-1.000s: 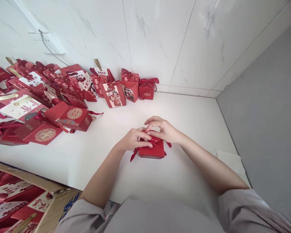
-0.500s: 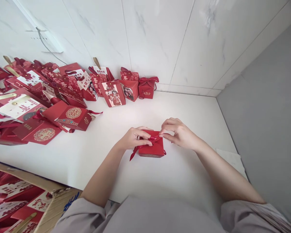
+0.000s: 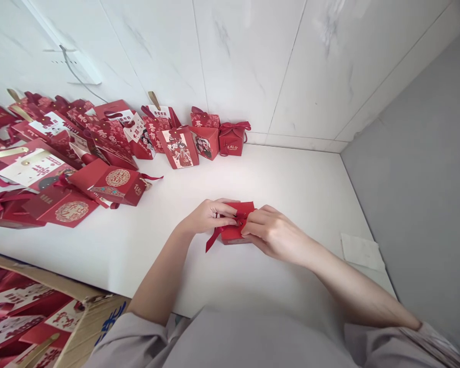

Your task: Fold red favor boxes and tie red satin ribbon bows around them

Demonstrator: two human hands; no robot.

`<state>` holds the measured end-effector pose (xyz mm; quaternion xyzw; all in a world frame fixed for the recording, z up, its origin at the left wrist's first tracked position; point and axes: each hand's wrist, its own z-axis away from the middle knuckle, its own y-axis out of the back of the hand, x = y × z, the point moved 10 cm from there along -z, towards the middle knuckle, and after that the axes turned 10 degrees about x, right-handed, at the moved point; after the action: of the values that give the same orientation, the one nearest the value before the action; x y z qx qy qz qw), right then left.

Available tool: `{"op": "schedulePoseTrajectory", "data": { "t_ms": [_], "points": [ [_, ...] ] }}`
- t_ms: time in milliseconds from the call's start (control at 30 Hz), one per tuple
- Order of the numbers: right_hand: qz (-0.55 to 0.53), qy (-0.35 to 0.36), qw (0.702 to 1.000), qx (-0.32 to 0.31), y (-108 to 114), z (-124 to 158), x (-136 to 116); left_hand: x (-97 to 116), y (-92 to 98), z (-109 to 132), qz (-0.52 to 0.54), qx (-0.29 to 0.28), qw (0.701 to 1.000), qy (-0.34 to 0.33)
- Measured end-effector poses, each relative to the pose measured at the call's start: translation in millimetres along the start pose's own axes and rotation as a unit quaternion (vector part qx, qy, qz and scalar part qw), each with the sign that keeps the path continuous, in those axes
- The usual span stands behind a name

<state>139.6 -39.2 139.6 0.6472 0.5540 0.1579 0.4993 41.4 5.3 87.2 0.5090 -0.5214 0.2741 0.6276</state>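
In front of me a small red gift box (image 3: pixel 232 236) rests on the white table. Its dark red ribbon runs over the lid, and one ribbon tail (image 3: pixel 213 239) hangs out at the left. My left hand (image 3: pixel 209 217) is closed at the box's left side, thumb and fingers pinching the ribbon near the lid's middle. Over the right part of the lid, my right hand (image 3: pixel 274 232) is closed with its fingertips bunched at the ribbon. It hides that side of the box and much of what its fingers grip.
Many finished-looking red boxes (image 3: pixel 122 181) crowd the left and back of the table (image 3: pixel 299 189). A cardboard carton (image 3: pixel 95 327) of more boxes stands at lower left. White paper (image 3: pixel 362 251) lies at right, beside a grey wall (image 3: pixel 417 168); a tiled wall (image 3: pixel 245 61) rises behind.
My right hand has moved left and down, from pulling ribbon at the box's right edge to lying over the lid. My left hand has stayed nearly in place.
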Motion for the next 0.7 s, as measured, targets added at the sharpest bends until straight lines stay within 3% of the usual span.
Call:
{"op": "schedulePoseTrajectory", "data": {
  "t_ms": [267, 467, 700],
  "points": [
    [0.05, 0.044, 0.997, -0.036, -8.0, -4.1, -12.8, -4.8, -1.2, 1.1, 0.016, -0.003, 1.0, 0.011],
    [0.021, -0.001, 0.997, -0.072, 1.8, 0.4, 6.3, -1.7, -1.6, 2.0, 0.056, -0.01, 0.998, 0.026],
    [0.039, -0.026, 0.996, -0.073, 9.7, 4.3, 19.2, -3.4, -4.1, 2.8, 0.082, -0.012, 0.995, 0.053]
  ]
}}
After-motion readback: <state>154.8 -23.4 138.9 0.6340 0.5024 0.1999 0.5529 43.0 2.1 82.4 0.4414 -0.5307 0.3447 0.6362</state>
